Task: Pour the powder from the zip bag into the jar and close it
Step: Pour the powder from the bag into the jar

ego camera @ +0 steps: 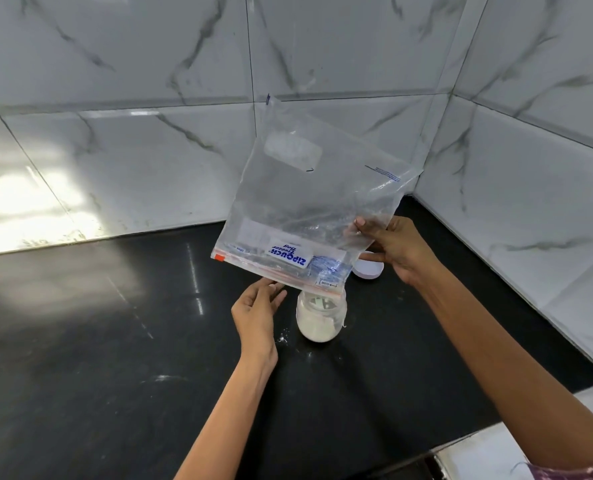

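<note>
Head view: right hand (400,249) fingers clamp the inverted clear plastic zip bag (309,209), mouth over the small glass jar (321,315) on the black desk (115,341). Left hand (257,311) fingers loose at zip. Bag looks near-empty. Next: fit white lid (368,271).

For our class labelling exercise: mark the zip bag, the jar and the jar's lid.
zip bag (309,202): head view, on its clear middle panel.
jar (319,323): head view, on its powder-filled body.
lid (369,270): head view, on its white top, behind the right hand.

Kitchen: black counter (115,341) meets marble-patterned wall tiles (132,150).
</note>
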The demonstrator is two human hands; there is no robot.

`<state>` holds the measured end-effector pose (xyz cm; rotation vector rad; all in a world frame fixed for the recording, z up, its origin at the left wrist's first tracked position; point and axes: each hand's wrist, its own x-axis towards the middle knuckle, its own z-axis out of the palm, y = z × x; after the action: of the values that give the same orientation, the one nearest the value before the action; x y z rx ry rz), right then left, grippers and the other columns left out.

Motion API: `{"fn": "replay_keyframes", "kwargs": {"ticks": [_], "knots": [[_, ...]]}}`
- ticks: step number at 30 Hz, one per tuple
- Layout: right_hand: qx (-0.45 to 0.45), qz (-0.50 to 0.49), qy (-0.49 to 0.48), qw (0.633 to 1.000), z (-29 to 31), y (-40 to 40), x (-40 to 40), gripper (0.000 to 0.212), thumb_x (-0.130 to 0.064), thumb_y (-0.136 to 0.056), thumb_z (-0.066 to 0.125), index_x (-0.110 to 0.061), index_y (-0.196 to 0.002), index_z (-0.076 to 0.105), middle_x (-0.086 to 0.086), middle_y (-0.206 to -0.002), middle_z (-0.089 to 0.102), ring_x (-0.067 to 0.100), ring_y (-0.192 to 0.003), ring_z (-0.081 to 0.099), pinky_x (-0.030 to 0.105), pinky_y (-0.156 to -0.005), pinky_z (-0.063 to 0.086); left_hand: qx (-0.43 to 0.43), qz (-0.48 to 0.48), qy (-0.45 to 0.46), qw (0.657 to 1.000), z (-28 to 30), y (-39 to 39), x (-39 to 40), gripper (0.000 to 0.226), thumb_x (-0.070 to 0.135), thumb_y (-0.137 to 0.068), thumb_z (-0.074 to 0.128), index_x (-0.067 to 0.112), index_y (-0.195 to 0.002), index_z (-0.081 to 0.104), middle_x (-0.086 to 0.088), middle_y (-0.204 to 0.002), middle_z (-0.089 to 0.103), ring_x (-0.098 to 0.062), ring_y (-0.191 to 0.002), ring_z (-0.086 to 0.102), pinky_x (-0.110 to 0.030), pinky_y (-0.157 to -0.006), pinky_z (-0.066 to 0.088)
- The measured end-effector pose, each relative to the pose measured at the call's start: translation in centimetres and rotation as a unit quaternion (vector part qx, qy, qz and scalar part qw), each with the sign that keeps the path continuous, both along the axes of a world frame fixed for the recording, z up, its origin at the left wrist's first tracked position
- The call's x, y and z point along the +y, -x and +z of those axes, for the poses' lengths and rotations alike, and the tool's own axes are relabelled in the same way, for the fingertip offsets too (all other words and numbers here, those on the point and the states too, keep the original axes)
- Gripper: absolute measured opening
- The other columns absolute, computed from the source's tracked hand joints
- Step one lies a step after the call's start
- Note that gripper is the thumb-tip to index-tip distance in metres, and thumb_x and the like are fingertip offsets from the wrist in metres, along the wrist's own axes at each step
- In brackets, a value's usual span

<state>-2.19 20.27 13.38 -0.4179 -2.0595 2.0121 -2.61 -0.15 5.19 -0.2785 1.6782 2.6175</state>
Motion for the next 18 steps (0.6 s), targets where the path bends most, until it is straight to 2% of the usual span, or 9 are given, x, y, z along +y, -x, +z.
{"fn": "replay_keyframes", "kwargs": {"ticks": [2, 5, 9, 12, 15, 18], "knots": [[0.006, -0.012, 0.004, 1.000, -0.3, -0.3, -0.1, 0.009, -0.026, -0.083, 0.067, -0.018, -0.084, 0.068, -0.002, -0.084, 0.073, 0.019, -0.088, 0.068, 0.046, -0.083, 0.054, -0.018, 0.023, -0.006, 1.000, 0.1, -0.6, 0.4, 0.015, 0.005, -0.091, 0.056, 0.000, -0.100, 0.068, -0.005, -0.083, 0.064, -0.012, -0.079, 0.059, -0.024, -0.076, 0.055], [0.006, -0.008, 0.008, 1.000, -0.8, -0.6, -0.3, 0.014, -0.028, -0.083, 0.067, -0.015, -0.087, 0.068, 0.001, -0.089, 0.072, 0.018, -0.089, 0.068, 0.044, -0.082, 0.055, -0.018, 0.006, 0.042, 0.999, 0.2, -1.3, 1.1, 0.016, 0.016, -0.089, 0.063, 0.004, -0.096, 0.070, 0.001, -0.078, 0.063, -0.006, -0.069, 0.053, -0.019, -0.065, 0.047], [0.027, 0.004, 0.009, 1.000, -0.8, -1.0, -0.4, 0.009, -0.023, -0.084, 0.066, -0.015, -0.088, 0.068, -0.002, -0.084, 0.073, 0.010, -0.081, 0.070, 0.033, -0.070, 0.058, 0.004, -0.018, 0.065, 0.998, 0.1, -1.5, 1.4, 0.018, 0.013, -0.089, 0.063, -0.001, -0.099, 0.069, 0.004, -0.074, 0.066, 0.009, -0.058, 0.057, -0.004, -0.058, 0.045], [0.044, 0.021, 0.020, 0.999, -0.7, -1.3, -0.3, 0.007, -0.018, -0.087, 0.063, -0.013, -0.087, 0.068, -0.009, -0.073, 0.074, 0.004, -0.074, 0.070, 0.022, -0.063, 0.058, 0.027, -0.041, 0.075, 0.996, 0.0, -1.4, 1.2, 0.021, 0.010, -0.089, 0.062, -0.002, -0.105, 0.067, 0.002, -0.085, 0.069, 0.011, -0.068, 0.062, -0.001, -0.063, 0.044], [0.057, 0.041, 0.008, 0.998, -0.4, -1.5, -0.1, 0.007, -0.017, -0.087, 0.063, -0.014, -0.085, 0.069, -0.011, -0.072, 0.074, 0.004, -0.076, 0.070, 0.022, -0.067, 0.058, 0.042, -0.071, 0.092, 0.992, 0.2, -1.3, 1.0, 0.023, 0.010, -0.089, 0.061, -0.001, -0.108, 0.067, 0.001, -0.096, 0.071, 0.010, -0.080, 0.065, -0.001, -0.067, 0.045], [0.067, 0.085, 0.005, 0.994, -0.1, -1.8, 0.1, 0.010, -0.015, -0.089, 0.061, -0.009, -0.085, 0.069, -0.010, -0.073, 0.074, 0.003, -0.078, 0.070, 0.017, -0.065, 0.055, 0.054, -0.082, 0.101, 0.990, 0.5, -1.3, 1.0, 0.024, 0.011, -0.090, 0.059, -0.002, -0.109, 0.066, -0.001, -0.099, 0.071, 0.007, -0.086, 0.066, -0.002, -0.070, 0.045]]}}
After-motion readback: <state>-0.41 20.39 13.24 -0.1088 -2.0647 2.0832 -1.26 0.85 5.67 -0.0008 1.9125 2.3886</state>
